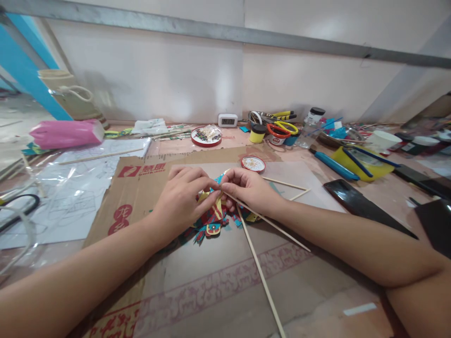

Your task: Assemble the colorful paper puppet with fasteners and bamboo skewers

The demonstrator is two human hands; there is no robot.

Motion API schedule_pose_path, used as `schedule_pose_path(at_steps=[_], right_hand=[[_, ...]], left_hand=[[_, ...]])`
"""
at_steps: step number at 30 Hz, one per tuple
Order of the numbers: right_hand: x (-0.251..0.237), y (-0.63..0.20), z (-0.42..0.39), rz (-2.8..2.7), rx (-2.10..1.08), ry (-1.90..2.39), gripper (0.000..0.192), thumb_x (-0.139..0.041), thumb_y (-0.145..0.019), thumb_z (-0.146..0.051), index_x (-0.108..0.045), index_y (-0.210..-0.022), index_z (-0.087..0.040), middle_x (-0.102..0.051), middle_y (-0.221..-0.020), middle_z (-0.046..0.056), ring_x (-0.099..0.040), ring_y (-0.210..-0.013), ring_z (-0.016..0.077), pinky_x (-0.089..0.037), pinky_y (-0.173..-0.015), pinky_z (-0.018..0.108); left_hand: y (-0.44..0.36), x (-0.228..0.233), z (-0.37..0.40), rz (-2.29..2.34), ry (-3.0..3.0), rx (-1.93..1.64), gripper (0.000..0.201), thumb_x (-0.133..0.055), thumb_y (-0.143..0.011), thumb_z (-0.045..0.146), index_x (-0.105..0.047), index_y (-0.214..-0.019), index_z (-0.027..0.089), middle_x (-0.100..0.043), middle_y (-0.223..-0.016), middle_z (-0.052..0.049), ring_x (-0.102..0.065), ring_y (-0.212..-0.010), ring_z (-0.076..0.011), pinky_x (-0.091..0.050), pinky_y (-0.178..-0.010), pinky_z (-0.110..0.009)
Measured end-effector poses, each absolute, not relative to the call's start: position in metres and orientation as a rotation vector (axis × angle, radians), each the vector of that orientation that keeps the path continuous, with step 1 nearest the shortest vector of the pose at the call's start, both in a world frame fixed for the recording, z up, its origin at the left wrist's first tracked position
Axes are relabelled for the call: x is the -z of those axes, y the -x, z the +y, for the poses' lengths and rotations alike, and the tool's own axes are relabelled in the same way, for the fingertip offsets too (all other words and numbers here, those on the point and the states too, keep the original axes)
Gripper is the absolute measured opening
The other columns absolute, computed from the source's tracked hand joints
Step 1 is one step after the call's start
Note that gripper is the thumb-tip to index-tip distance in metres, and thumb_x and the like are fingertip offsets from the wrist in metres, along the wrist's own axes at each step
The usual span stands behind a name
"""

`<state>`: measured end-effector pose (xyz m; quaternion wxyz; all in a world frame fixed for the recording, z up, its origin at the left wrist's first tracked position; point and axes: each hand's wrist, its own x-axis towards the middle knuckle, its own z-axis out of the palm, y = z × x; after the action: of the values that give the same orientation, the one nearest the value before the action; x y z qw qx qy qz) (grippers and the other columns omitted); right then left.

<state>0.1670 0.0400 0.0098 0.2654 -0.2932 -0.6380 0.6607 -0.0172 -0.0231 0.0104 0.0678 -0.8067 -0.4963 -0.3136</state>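
Observation:
My left hand [181,199] and my right hand [248,188] meet over a small colourful puppet [213,220] in teal, red and yellow that lies on flattened cardboard [141,188]. Both hands pinch the puppet's top, fingertips almost touching. Two thin wooden sticks [260,272] run from under my right hand toward me, one straight down, one slanting right. My fingers hide most of the puppet's upper part.
A small red lid [252,163] of beads sits just beyond my hands, a larger red dish [206,136] farther back. Scissors [282,127], jars, a yellow bowl [364,164] and a blue tool crowd the right. Printed sheets [70,197] and a pink roll [66,134] lie left.

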Motion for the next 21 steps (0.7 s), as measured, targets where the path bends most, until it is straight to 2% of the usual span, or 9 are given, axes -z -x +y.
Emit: schedule_pose_path(at_steps=[11, 21], right_hand=[[-0.0093, -0.1672, 0.0382, -1.739, -1.734, 0.777, 0.021, -0.068, -0.082, -0.031, -0.051, -0.087, -0.019, -0.063, -0.060, -0.005, -0.060, -0.047, 0.0093, -0.050, -0.045, 0.020], [-0.0053, -0.1685, 0.0374, -1.827, -1.551, 0.748, 0.013, -0.065, -0.084, -0.027, -0.055, -0.086, -0.019, -0.064, -0.069, -0.003, -0.061, -0.056, 0.0104, -0.050, -0.054, 0.023]], left_hand=[[0.0168, -0.0109, -0.0225, -1.581, 2.470, 0.975, 0.018, -0.055, -0.092, 0.034, -0.069, -0.087, 0.023, -0.066, -0.085, -0.002, -0.059, -0.083, -0.0165, -0.036, -0.086, -0.037], [0.0141, -0.0116, -0.0241, -1.588, 2.453, 0.989, 0.019, -0.053, -0.092, 0.032, -0.067, -0.086, 0.020, -0.064, -0.084, -0.002, -0.059, -0.084, -0.0174, -0.037, -0.085, -0.036]])
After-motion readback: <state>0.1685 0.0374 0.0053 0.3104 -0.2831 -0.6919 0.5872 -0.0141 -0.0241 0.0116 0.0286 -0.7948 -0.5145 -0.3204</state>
